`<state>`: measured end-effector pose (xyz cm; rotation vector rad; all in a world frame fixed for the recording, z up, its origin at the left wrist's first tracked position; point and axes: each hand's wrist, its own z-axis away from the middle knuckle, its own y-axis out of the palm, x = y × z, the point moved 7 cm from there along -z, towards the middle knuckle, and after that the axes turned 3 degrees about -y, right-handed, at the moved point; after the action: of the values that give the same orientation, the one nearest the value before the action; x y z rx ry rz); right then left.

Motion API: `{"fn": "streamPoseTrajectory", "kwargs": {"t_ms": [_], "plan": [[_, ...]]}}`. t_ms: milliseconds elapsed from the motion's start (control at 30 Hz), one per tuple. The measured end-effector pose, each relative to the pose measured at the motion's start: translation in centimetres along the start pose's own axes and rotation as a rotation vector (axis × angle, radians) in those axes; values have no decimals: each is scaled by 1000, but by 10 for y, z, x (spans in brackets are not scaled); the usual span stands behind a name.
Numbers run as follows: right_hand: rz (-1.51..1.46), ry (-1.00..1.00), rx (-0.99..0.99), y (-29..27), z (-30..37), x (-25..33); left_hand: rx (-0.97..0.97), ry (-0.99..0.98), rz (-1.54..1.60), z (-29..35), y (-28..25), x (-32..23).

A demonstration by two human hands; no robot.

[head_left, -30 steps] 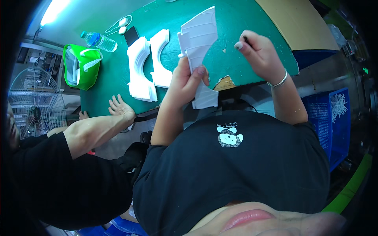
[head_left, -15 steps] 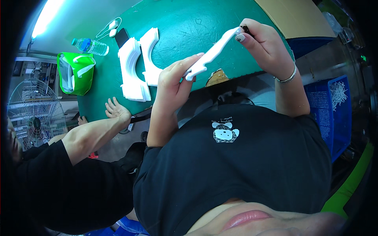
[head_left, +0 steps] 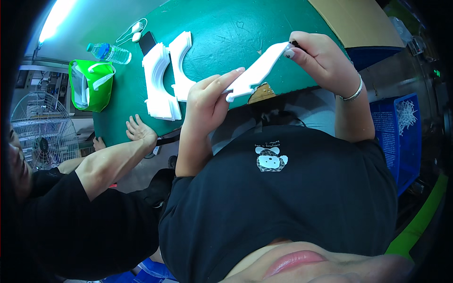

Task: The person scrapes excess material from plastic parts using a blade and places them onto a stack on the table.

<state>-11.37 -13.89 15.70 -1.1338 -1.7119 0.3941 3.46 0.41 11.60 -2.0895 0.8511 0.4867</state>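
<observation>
A thin white curved plastic piece [head_left: 260,69] is held between my two hands, above the near edge of the table. My left hand [head_left: 206,103] grips its lower left end, the thumb and fingers closed on it. The upper right end is pinched in the fingertips of my right hand [head_left: 325,62]. Something small and dark shows at those fingertips; whether it is a nail or a separate thing I cannot tell. Left of my left hand lie a thick stack of similar white curved pieces [head_left: 157,87] and a smaller pile [head_left: 179,61] beside it.
The green table [head_left: 222,28] has a chipped edge patch [head_left: 262,93]. Along its left side are a water bottle [head_left: 109,53], a phone [head_left: 147,42] and a green bag [head_left: 92,87]. A co-worker's hand [head_left: 140,132] rests at the table edge. A blue crate [head_left: 394,141] stands at right.
The white piece has turned so that more of its broad face shows. My right hand has moved slightly down and to the right; both hands keep their hold.
</observation>
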Motion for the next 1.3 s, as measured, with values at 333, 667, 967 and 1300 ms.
{"fn": "streamPoseTrajectory", "kwargs": {"t_ms": [333,667,967,1300], "plan": [[-25,-2,146,5,5,-4,3,47,-73,-1,-1,0],[-346,289,13,39,8,-54,-300,-39,1171,5,-24,60],[-916,393,331,128,5,-41,-45,52,1850,-11,17,56],[-1120,590,392,138,23,-44,-364,-163,1877,-12,33,74]]}}
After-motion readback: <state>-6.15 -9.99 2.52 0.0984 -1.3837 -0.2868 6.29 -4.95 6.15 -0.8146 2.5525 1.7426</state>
